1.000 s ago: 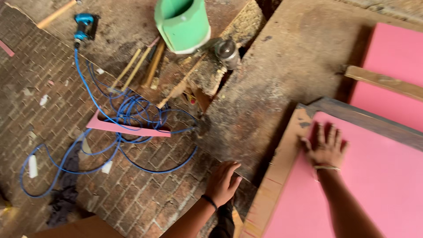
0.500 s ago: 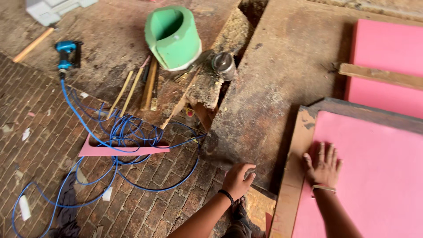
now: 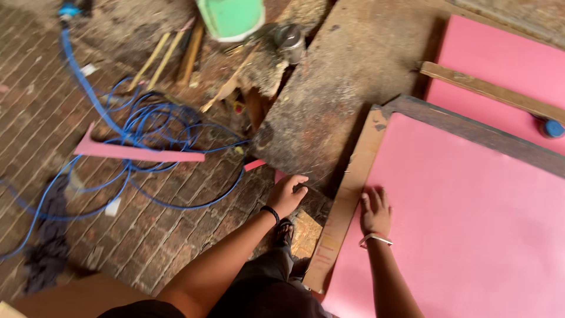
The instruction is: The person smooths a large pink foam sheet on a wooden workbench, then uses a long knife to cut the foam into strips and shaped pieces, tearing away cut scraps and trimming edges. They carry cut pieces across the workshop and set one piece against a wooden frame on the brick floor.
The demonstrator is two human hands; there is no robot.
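Note:
My right hand lies flat, fingers spread, on a large pink sheet close to its left edge. A brown board strip shows from under that edge. My left hand rests with curled fingers at the near corner of a worn, dusty board, beside a small pink scrap. Whether that hand grips anything is hidden by the fingers. A dark band sits on the left wrist and a light bangle on the right.
A dark batten runs along the sheet's far edge, with a second pink sheet, a wood strip and a blue round object beyond. A coiled blue cable, long pink offcut, sticks, green bucket and metal can lie on brick floor.
The view has shifted right and closer. My left hand has gone from spread flat to curled at the board's corner. My right hand stays flat on the pink sheet.

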